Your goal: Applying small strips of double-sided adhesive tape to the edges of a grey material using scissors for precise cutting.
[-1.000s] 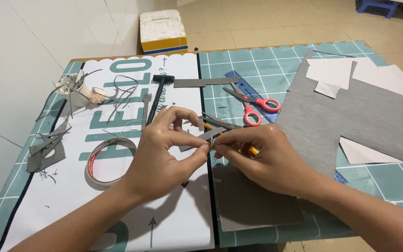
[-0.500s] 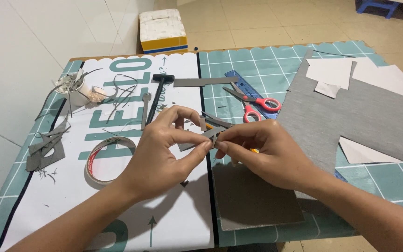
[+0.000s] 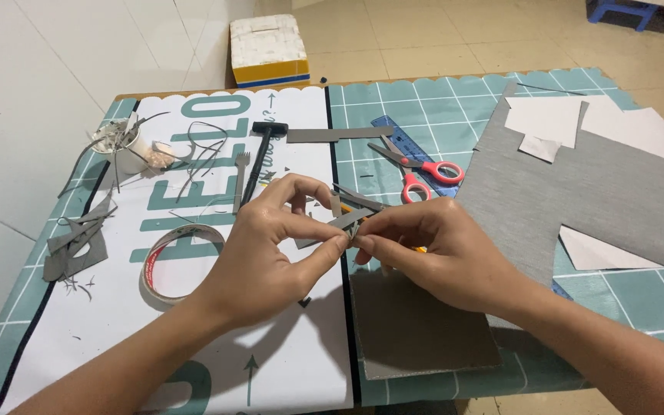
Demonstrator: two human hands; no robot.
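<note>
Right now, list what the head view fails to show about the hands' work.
- Small grey strip piece: how its parts join is hidden by fingertips of left hand and right hand.
- Yellow tool: mostly covered by the right hand; kind unclear.
- Blue ruler: lower part hidden under scissors and grey sheet.

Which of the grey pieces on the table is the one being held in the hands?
The small grey strip pinched between the left hand and right hand. The large grey sheet, long strip and scraps lie untouched.
</note>
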